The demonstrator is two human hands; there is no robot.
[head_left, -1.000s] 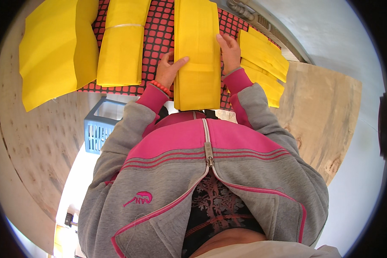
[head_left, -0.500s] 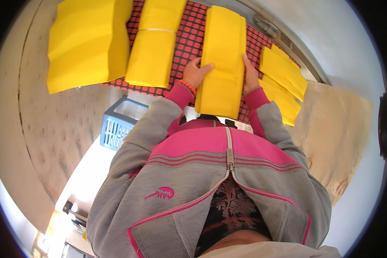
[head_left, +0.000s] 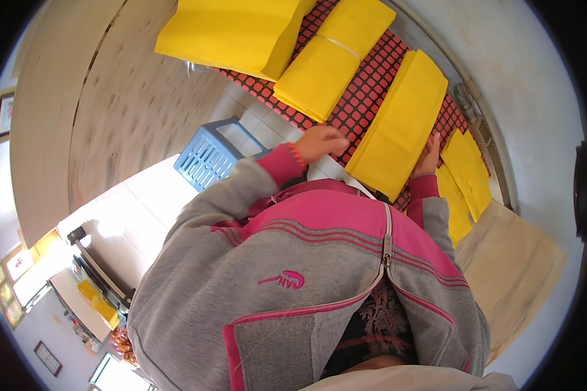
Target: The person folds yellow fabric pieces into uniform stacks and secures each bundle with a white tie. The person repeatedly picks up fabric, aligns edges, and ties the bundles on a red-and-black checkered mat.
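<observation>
Pale wooden worktop (head_left: 130,111) under red grid mat (head_left: 365,91). On mat, long yellow sheet stack (head_left: 398,127), long axis running away from body. Left hand (head_left: 321,141) curled, just beside stack's near-left edge; right hand (head_left: 429,156) flat against its right edge.

I see my left hand (head_left: 319,142) curled at the near edge of the red grid mat (head_left: 372,85), just beside a long yellow stack (head_left: 401,124). My right hand (head_left: 429,158) presses that stack's right side. A blue basket (head_left: 209,156) sits below-left.
</observation>
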